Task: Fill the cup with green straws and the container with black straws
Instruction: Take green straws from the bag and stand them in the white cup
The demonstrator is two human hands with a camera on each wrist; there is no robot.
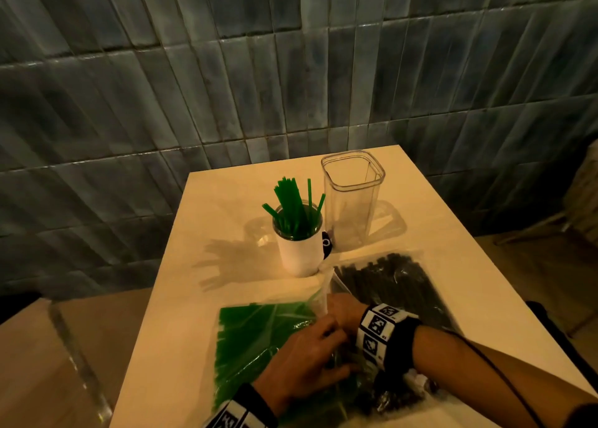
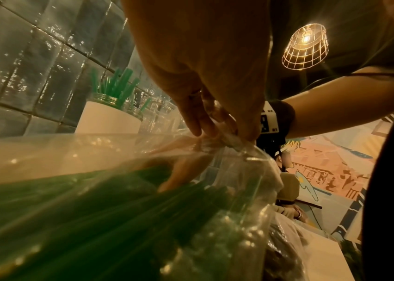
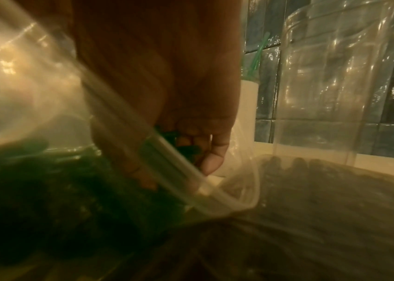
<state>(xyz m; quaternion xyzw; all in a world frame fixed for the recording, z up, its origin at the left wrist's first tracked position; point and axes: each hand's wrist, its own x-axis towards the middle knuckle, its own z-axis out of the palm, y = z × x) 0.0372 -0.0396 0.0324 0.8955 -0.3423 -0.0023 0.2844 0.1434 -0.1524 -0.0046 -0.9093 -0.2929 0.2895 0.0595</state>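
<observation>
Left hand (image 1: 301, 359) pinches the mouth of the green straw bag (image 1: 255, 340); right hand (image 1: 339, 311) clasps green straws inside, near the part-filled cup (image 1: 299, 243). Container (image 1: 351, 201) far right, empty. Advise steadying the bag, drawing the bundle out straight

Cups: one white cup (image 1: 299, 253)
Containers: one clear container (image 1: 351, 201), right of the cup
Straw bags: two, one green (image 1: 255, 337), one black (image 1: 393, 282)
Hands: two
</observation>
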